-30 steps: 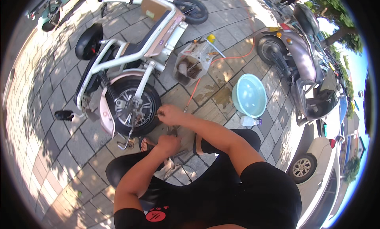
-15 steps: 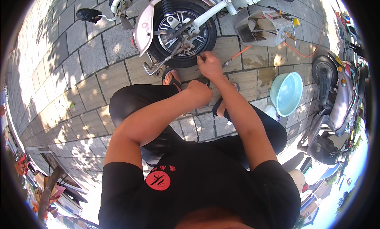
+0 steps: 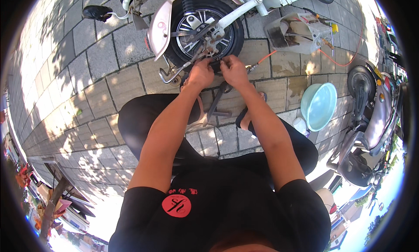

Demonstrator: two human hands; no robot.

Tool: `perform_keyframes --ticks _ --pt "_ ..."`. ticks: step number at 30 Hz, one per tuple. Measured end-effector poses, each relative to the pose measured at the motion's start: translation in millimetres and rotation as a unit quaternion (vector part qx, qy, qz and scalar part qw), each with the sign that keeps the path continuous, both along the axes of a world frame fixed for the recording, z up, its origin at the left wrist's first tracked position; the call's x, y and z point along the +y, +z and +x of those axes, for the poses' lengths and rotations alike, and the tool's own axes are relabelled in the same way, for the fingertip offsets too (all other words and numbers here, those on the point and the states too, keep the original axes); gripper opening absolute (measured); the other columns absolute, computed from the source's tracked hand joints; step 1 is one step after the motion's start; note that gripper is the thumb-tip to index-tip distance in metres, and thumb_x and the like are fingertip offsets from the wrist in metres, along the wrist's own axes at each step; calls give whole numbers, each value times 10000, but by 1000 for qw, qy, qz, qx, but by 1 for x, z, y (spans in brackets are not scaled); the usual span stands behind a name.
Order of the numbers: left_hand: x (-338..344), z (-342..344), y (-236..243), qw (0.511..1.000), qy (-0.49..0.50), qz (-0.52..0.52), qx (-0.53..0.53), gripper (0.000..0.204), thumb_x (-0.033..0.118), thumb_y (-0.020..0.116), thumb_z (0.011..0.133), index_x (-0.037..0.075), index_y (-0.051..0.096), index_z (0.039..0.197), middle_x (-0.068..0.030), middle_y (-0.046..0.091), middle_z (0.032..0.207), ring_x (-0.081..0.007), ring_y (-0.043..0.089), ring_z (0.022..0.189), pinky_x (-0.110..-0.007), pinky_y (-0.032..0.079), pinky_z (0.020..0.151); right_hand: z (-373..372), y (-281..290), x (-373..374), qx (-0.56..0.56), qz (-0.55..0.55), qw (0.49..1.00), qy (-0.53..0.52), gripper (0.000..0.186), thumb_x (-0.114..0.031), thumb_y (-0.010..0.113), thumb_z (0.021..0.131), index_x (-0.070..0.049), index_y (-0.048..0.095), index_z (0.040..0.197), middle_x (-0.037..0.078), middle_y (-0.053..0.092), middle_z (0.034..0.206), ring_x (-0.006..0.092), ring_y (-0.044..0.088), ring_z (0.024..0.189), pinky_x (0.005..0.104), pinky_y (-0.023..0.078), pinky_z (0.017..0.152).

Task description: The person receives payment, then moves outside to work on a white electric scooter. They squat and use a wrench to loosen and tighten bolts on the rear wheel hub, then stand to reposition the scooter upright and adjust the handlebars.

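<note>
The rear part of a pale pink electric scooter [image 3: 159,32] stands in front of me, its black tyre [image 3: 238,36] closest to my hands. Both hands are at the lower edge of this wheel. My left hand [image 3: 202,74] has its fingers bent together against the tyre and rim. Beside it, my right hand [image 3: 234,72] pinches with thumb and fingers at the tyre's lower right; whatever lies in either grip is hidden. Below them a dark metal tool [image 3: 214,104] rests between my feet. An orange hose [image 3: 265,57] ends in a metal connector [image 3: 251,69] beside my right hand.
A cut-open whitish plastic container [image 3: 316,42] with tools in it stands at the far right. Nearer are a light-blue basin [image 3: 305,104] and a small white bottle [image 3: 299,124]. Another scooter [image 3: 377,117] is parked at the right edge. The ground is grey paving.
My left hand has moved up and left from between my feet to the wheel, exposing the dark tool. My right hand stays at the tyre, slightly further right.
</note>
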State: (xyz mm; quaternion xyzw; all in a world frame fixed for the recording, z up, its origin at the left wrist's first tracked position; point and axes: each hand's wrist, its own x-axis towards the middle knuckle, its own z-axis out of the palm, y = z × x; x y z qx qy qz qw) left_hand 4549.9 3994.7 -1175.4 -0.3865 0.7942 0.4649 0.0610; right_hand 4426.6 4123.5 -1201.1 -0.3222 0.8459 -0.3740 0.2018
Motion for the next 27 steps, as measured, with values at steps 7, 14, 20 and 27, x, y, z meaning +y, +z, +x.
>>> perform_keyframes --ticks 7,14,20,27 --pt "-6 -12 -10 997 -23 69 -6 447 110 519 955 153 715 1354 -268 673 1320 -419 657 1214 -448 522 1050 -2 2 6 -36 -11 999 9 170 -126 730 937 18 682 1013 170 759 870 250 752 782 367 575 712" --pt "-11 -23 9 985 17 165 -44 462 64 619 884 117 731 1330 -266 733 1201 -367 731 1115 -383 565 933 2 8 5 -61 23 998 -1 228 -225 724 911 -29 680 1018 216 694 1007 437 674 975 500 542 830" --pt "-14 -26 27 980 8 185 -67 476 39 606 886 104 723 1343 -257 732 1219 -343 737 1109 -359 555 951 4 8 6 14 18 1000 14 206 -185 739 901 -26 676 1016 205 701 983 416 697 922 479 558 798" --pt "-14 -25 22 985 -14 161 -60 491 10 577 886 93 717 1349 -263 705 1291 -357 706 1182 -354 537 994 16 6 4 26 24 999 -11 209 -217 715 914 -40 638 996 219 666 1019 453 661 945 528 537 809"
